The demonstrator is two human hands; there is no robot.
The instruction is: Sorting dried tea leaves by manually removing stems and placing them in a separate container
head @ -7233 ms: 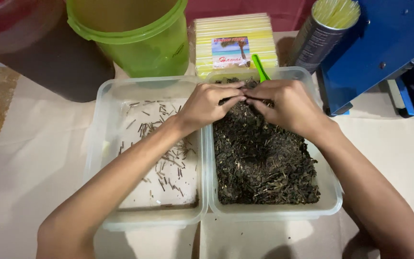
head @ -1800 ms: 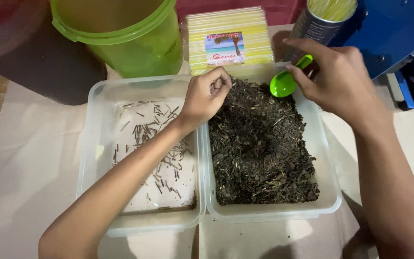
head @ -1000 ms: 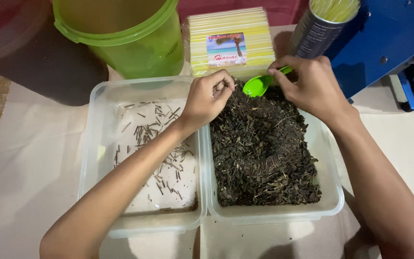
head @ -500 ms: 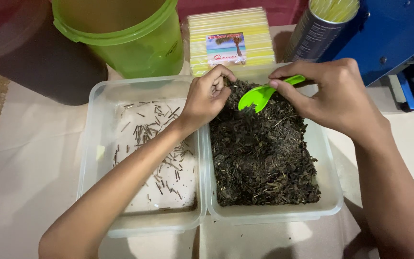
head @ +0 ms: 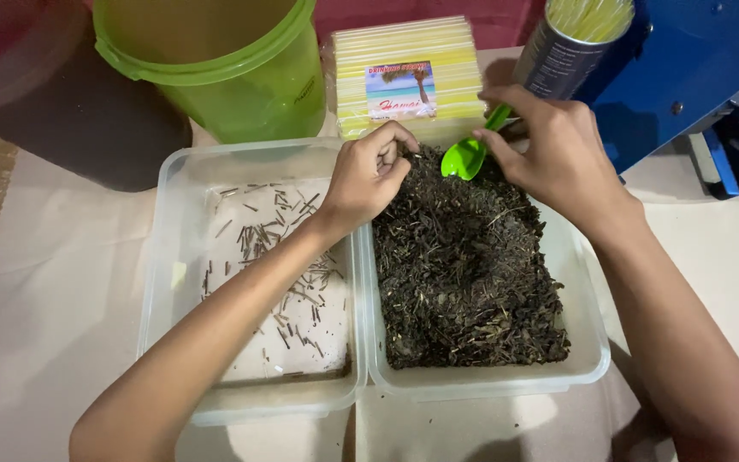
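Observation:
Two clear plastic tubs stand side by side. The right tub (head: 594, 351) is filled with dark dried leaves (head: 464, 265). In the left tub (head: 173, 248) lie several thin brown stems (head: 284, 257) on a pale bottom. My right hand (head: 558, 154) holds a small bright green scoop (head: 465, 156) by its handle, its bowl touching the far end of the leaf pile. My left hand (head: 368, 180) rests over the wall between the tubs, fingers curled shut near the scoop; whether it holds anything is hidden.
Behind the tubs stand a green bucket (head: 224, 68), a pack of yellow straws (head: 410, 73) and a dark can (head: 562, 51) filled with straws. A blue machine (head: 694, 77) sits at the far right, a dark red container (head: 36, 85) at the far left.
My right hand picked the green scoop out of the leaves, then worked it at the pile's far end; in the last half second it drew back toward the far edge. My left hand stayed curled.

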